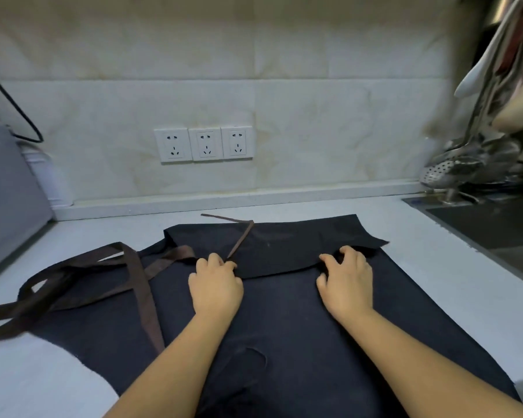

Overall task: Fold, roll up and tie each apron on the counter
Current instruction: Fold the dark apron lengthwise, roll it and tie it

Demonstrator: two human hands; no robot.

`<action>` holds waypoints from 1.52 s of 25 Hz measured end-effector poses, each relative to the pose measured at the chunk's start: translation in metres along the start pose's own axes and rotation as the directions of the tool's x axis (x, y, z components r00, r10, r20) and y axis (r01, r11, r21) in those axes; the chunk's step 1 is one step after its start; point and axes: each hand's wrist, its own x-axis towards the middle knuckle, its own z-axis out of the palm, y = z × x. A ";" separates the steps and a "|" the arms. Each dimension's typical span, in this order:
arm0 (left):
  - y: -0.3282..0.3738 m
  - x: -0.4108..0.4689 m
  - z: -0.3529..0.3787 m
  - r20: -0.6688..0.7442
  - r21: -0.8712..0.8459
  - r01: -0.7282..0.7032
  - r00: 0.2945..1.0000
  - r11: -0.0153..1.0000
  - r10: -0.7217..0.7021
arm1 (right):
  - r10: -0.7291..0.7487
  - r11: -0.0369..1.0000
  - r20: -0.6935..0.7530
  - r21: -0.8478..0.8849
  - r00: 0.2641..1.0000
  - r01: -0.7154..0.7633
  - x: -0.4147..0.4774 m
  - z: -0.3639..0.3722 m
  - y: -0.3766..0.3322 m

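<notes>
On the white counter (435,267), spread flat right before the person, lies 1 apron (284,327): near-black, matte woven cloth, with a few shallow creases near the bottom of the view. Its far part is folded back as a flap (284,248) that overlaps the main panel. Wide brown straps (73,285) loop loose off its left side over the counter. 1 thin brown tie (239,239) crosses the flap and bends sharply near the far edge.

The left hand (215,285) sits at the flap's near edge where the tie ends, fingers curled down and pinching cloth. I cannot tell whether the tie is caught in that pinch. The right hand (346,282) grips the same edge further right, fingers hooked over it and thumb on the panel beside.

By its look the cloth is light, soft and limp. It should drape and wrinkle wherever it is unsupported, and nothing about it is fragile. The flap's edge, held at 2 well-spaced points as both hands have it, seems the best hold for keeping a fold straight. The loose straps look likely to tangle, so they probably want laying inward before any rolling, with the tie kept free for the knot
</notes>
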 end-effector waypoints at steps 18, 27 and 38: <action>-0.027 0.055 -0.017 0.257 0.020 0.147 0.955 0.989 -0.147 | -0.317 0.948 0.348 0.143 0.882 0.284 0.028 0.035 -0.107; -0.063 0.061 -0.019 0.144 -0.483 0.467 0.877 0.741 -0.459 | -0.286 0.958 0.364 0.139 0.887 0.252 0.027 0.036 -0.103; -0.154 0.055 -0.052 -0.420 -0.508 0.475 0.592 0.719 -0.688 | -0.267 0.964 0.384 0.113 0.884 0.242 0.028 0.036 -0.106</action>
